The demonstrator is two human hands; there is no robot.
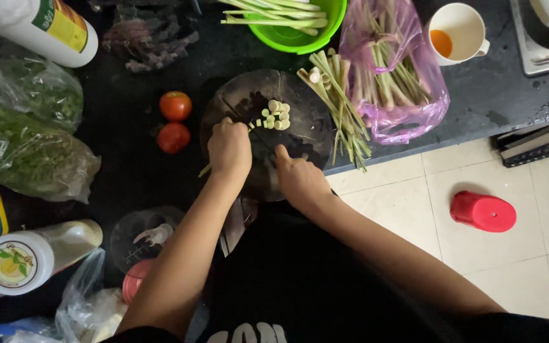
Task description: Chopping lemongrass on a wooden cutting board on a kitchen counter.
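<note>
Counter (128,159): dark, crowded; round dark chopping board (306,95) near its front edge, partly covered by both hands.
Pink bag (408,108): right of the board, holding uncut stalks, long axes running roughly front to back.
Loose stalk bundle (341,108): leaning over the board's right rim, pale root ends up and away, green tips down toward the counter edge.
Left hand (230,147): closed in a fist around the stalk being cut (206,170), pinning it on the board's left part.
Right hand (300,178): clenched low on the board, seemingly on a knife handle; blade (255,130) only faintly readable against the dark board, so grip contents not certain.
Stalk being cut: thin, pale green; one end poking out below the left fist toward the lower left, cut end hidden near the slices; long axis diagonal, lower left to upper right.
Handling, judged: light, stiff and fibrous, dry enough not to slip, round enough to roll; best held close behind the cut, fingertips tucked back.
Cut slices (276,115): small pale discs, clustered mid-board just beyond the left hand; light, easily scattered.
Tomatoes (175,121): two, left of the board, apart from both hands.
</note>
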